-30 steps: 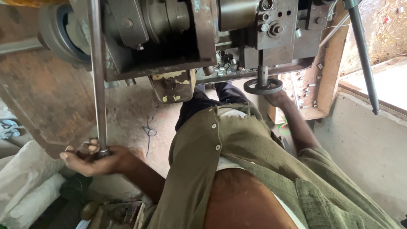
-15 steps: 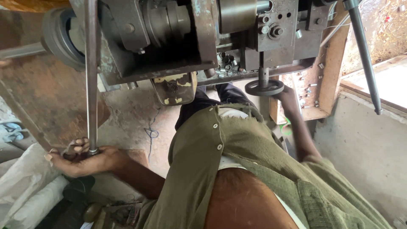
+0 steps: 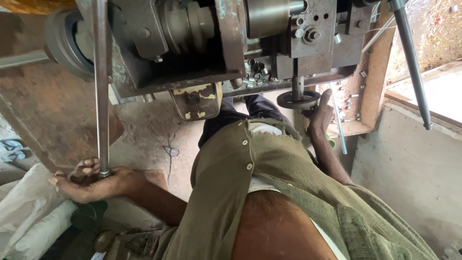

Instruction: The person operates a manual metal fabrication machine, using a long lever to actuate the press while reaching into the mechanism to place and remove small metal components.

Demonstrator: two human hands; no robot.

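Looking down from the head camera, the person's left hand (image 3: 91,180) is closing around the lower end of a long grey steel rod (image 3: 100,91), fingers (image 3: 83,169) curling over its tip while the palm is cupping it from below. The rod's long axis is running nearly straight up the picture, from that hand toward the dark machine body (image 3: 192,48) at the top, passing just beside a round pulley wheel (image 3: 65,45). So the rod is lying directly above the grip, and the left hand is by far the nearer one to it.

The right hand (image 3: 320,115) is reaching up on the other side of the olive shirt (image 3: 269,163), resting against the small round handwheel (image 3: 298,99) that is hanging under the machine on a short shaft. Whether those fingers are actually clasping the wheel's rim or only pressing on it, I cannot tell from this angle. A second long lever (image 3: 411,67) is slanting down at the far right, well apart from both hands. White sacks (image 3: 29,212) are lying just beside the left hand, near the floor.
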